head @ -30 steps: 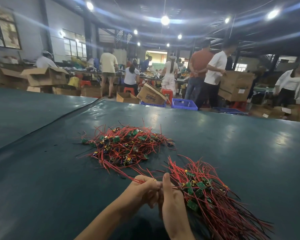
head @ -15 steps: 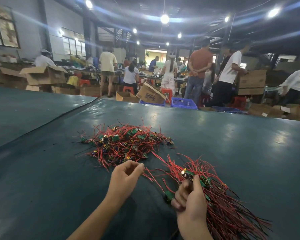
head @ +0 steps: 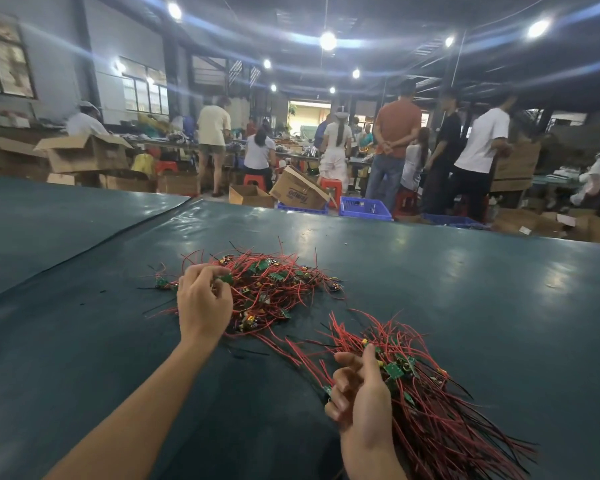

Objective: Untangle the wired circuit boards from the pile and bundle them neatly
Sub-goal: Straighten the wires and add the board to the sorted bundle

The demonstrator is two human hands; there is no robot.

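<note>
Tabletop (head: 465, 306): left hand (head: 203, 304) pinches pile (head: 278, 285), right hand (head: 361, 400) bundle (head: 430, 410).

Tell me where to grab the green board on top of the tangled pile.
Pinch the green board by its edges, coming from above: it lies on top of the tangled pile, while its red wires run down into the knot, so pulling them would likely tighten it.

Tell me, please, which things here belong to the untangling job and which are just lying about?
Job in hand:
tangled pile of red-wired boards; green board, pinched by the left hand; bundle, gripped by the right hand.

Lying about:
open cardboard box; tilted box; blue crate; red stool.
</note>
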